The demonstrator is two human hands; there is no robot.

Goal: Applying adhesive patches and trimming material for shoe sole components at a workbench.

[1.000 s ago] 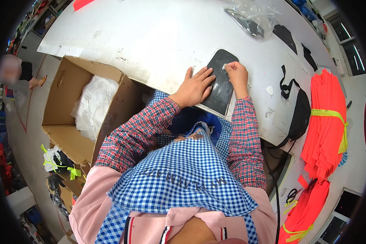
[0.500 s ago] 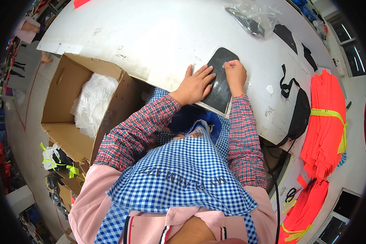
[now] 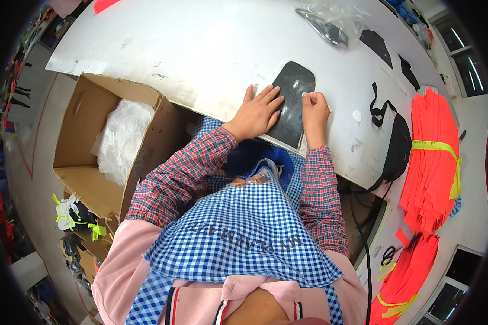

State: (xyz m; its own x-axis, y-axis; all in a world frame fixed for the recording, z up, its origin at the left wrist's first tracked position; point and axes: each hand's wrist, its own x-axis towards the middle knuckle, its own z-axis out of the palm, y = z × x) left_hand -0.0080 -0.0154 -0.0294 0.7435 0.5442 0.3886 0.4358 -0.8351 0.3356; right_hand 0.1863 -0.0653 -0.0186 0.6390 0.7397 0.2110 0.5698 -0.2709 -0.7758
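Observation:
A black flat panel with a rounded far end lies on the white table in front of me. My left hand rests on its left edge, palm down with fingers spread. At the panel's right edge my right hand is closed in a pinch. A small white piece shows at its fingertips; its kind is too small to make out. Another small white flat piece lies on the table to the right of that hand.
An open cardboard box holding white plastic bags stands at the left. Black strapped pouch, clear-bagged item and black cut pieces lie rightward on the table. Bundled orange-red fabric and scissors are far right.
My right hand has moved slightly nearer to me, to the panel's right edge, and the white piece at its fingertips shows more clearly. My left hand stays on the panel.

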